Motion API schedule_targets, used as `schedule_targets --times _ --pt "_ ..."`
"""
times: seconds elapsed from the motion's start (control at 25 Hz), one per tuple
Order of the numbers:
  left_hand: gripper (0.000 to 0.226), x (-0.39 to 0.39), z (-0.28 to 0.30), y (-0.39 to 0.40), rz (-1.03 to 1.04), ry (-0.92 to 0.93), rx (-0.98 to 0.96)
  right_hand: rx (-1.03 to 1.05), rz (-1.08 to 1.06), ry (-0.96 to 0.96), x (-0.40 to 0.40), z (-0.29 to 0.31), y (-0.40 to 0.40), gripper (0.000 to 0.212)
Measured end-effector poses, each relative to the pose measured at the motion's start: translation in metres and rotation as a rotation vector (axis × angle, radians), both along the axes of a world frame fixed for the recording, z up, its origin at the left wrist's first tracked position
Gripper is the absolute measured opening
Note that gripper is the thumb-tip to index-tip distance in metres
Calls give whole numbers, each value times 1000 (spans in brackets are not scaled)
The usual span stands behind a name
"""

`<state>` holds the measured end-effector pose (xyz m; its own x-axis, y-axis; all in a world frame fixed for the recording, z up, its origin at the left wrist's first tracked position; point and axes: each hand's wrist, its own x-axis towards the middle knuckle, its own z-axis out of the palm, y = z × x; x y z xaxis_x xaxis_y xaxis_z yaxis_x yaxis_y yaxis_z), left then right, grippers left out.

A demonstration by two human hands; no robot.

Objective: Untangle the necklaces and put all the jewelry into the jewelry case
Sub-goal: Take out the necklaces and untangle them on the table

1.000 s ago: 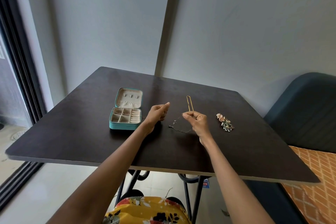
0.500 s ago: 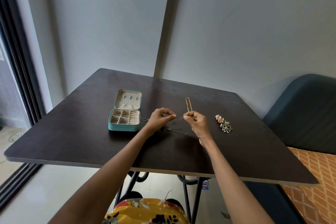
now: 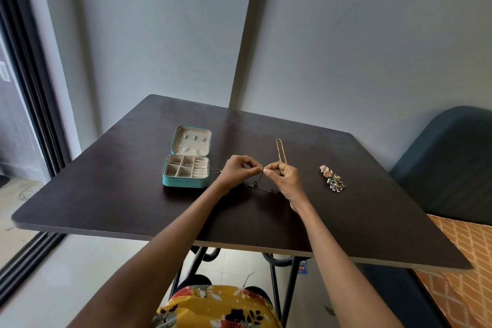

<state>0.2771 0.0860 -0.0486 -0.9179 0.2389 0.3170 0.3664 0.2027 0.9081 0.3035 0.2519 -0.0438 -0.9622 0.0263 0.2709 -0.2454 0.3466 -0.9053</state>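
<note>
**Over the counter's middle: both hands on the dark chain**

Above the counter (image 3: 106, 194), your left hand (image 3: 237, 172) and right hand (image 3: 282, 178) meet fingertip to fingertip, each grip pinched tight on the same spot of a thin dark necklace (image 3: 262, 188), whose slack droops onto the wood below. You look to be mid-untangle, working one knot. A gold necklace (image 3: 281, 150) lies straight just behind your right hand, seemingly freed. The teal jewelry case (image 3: 186, 168) sits open to your left, and a cluster of earrings (image 3: 332, 178) waits to your right. Next, tease the knot apart with small pulls, not tugs; then carry the chain to the case.
</note>
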Motion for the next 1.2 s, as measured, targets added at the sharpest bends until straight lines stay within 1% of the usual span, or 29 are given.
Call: schedule_targets --times 0.12,0.28,0.52,0.6,0.76,0.96,1.2 --pt "5 1 1 0 -7 20 -27 83 3 26 -2 2 1 7" --pt "9 2 2 1 -20 13 -123 223 12 47 -1 4 2 14" --pt "9 1 3 1 -69 16 -151 199 30 37 3 5 -3 13" --pt "11 -2 2 0 -65 22 -123 183 22 40 3 6 -5 13" --pt "6 -4 -1 0 -61 6 -38 153 5 68 1 5 0 12" --pt "4 -2 0 1 -39 23 -53 185 -7 52 0 6 6 11" --pt "8 1 1 -1 6 63 -50 216 -8 46 -1 11 6 10"
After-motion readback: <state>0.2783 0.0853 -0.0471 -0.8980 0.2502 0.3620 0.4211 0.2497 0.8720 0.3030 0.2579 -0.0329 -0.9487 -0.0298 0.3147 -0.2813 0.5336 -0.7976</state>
